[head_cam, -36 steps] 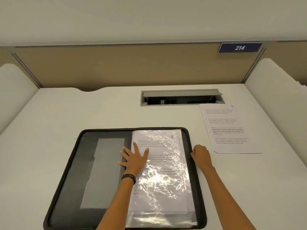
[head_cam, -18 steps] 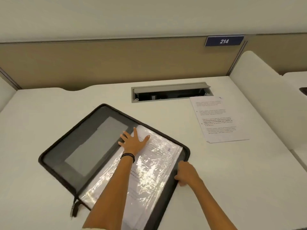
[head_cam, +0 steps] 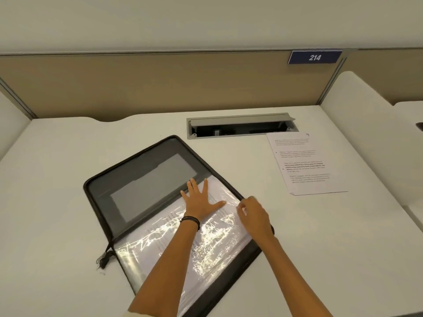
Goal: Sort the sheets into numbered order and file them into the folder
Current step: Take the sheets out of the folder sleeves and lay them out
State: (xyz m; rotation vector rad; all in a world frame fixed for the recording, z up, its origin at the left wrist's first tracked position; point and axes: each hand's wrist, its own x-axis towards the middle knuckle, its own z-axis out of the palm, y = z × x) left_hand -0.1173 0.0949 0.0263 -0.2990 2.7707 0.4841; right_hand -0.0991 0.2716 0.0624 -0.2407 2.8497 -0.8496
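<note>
The black zip folder (head_cam: 103,202) lay open and skewed on the white bench (head_cam: 57,282), its inside cover to the left and far side and its stack of clear plastic sleeves (head_cam: 160,248) on the near right half. Printed sheets showed through the glare of the top sleeve, so much of the filing looked done, though how many pages were in and whether they ran in order could not be read. One loose sheet (head_cam: 306,165) was not yet filed: it lay flat on the bench, well apart from the folder to the far right, just near of the open cable tray (head_cam: 240,128), with a handwritten mark like a 9 at its far right corner. The left hand (head_cam: 201,202) was flat on the top sleeve near the spine, fingers spread, pressing the stack down. The right hand (head_cam: 254,216) sat at the right edge of the sleeves with fingers curled, its back to the camera; whether it pinched a sleeve edge or only touched it could not be told. By my judgement it was finding the next sleeve for the last page, leaving that sheet to be slid in and the folder to be closed
</note>
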